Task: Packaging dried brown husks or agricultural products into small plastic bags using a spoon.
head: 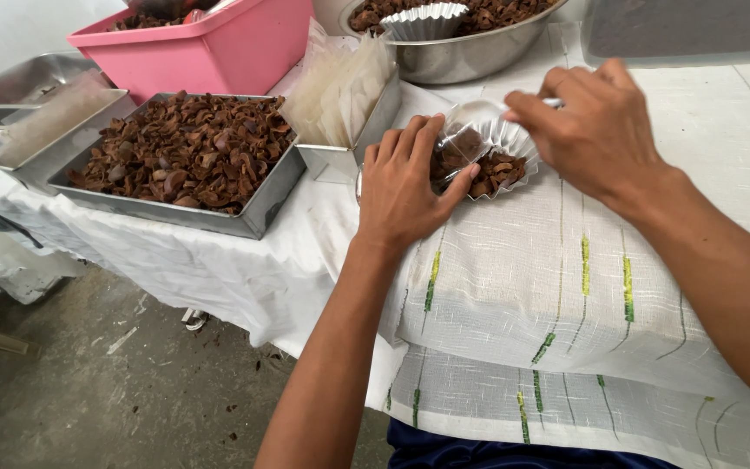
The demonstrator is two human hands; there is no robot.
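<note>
1. Left hand [403, 178] laid flat-fingered over a clear plastic packet [460, 143], thumb hooked under its near edge, pinning it against a fluted paper cup [505, 156], seemingly to keep both from sliding on the cloth.
2. Right hand [596, 130] curled over the far rim of the cup, fingers pinched narrow on something pale and thin; cannot tell what exactly, since the knuckles hide it.
3. Cup resting on a white woven cloth [566, 287] with thin green and grey stripes, near the middle of the table, just right of a small metal box.
4. Brown dried pieces [492, 174] heaped inside cup and packet: rough, curled, bark-like chips, matte and brittle-looking.
5. Small metal box [353, 152] holding upright translucent sleeves [336, 87], stacked within easy reach of the left hand, probably as a supply.
6. Shallow steel tray [253, 208] to the left, heaped with the same brown chips; dull, square-cornered sheet metal.
7. Pink plastic tub [227, 48] behind it, smooth-walled, also holding chips.
8. Round steel bowl [479, 52] at the back, shiny, filled with chips and an empty fluted foil cup [423, 19] on top.
9. Bare concrete floor [88, 373] below, specked with fallen crumbs.
</note>
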